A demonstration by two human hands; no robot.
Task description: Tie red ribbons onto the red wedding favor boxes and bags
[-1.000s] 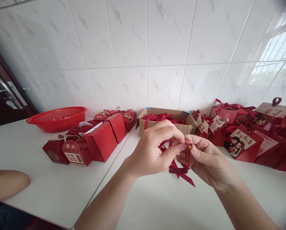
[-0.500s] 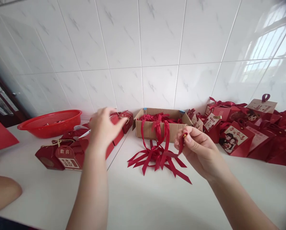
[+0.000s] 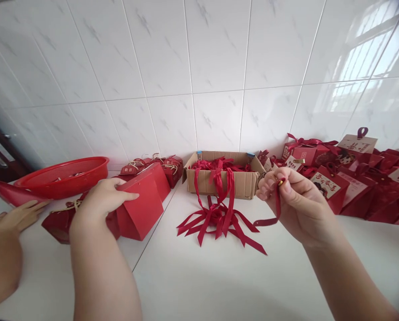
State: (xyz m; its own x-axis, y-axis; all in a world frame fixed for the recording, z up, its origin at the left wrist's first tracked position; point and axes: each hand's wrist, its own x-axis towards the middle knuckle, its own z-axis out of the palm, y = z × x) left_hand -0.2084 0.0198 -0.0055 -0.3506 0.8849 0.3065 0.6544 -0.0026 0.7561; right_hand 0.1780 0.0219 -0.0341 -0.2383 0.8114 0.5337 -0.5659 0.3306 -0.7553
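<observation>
My left hand (image 3: 102, 198) is on a plain red gift box (image 3: 144, 200), thumb along its near face and the other fingers mostly hidden behind it. Pinched between the thumb and fingers of my right hand (image 3: 295, 198) is a dark red strap (image 3: 275, 209) with a small gold stud; its loose end hangs down and curls to the left. Between my hands, a bundle of red ribbons (image 3: 217, 223) lies on the white table, below an open cardboard box (image 3: 226, 185) with more ribbon inside and draped over its front.
Several finished-looking red gift boxes (image 3: 329, 189) crowd the right side. Smaller tied boxes (image 3: 173, 167) stand by the tiled wall. A red plastic basin (image 3: 99, 171) sits at the left, near another person's hand (image 3: 19, 218) and a red sheet (image 3: 15, 196).
My left hand came down and took hold of the red box, which is now tilted nearer. My right hand shifted right with the strap. The other person's hand came into view.
</observation>
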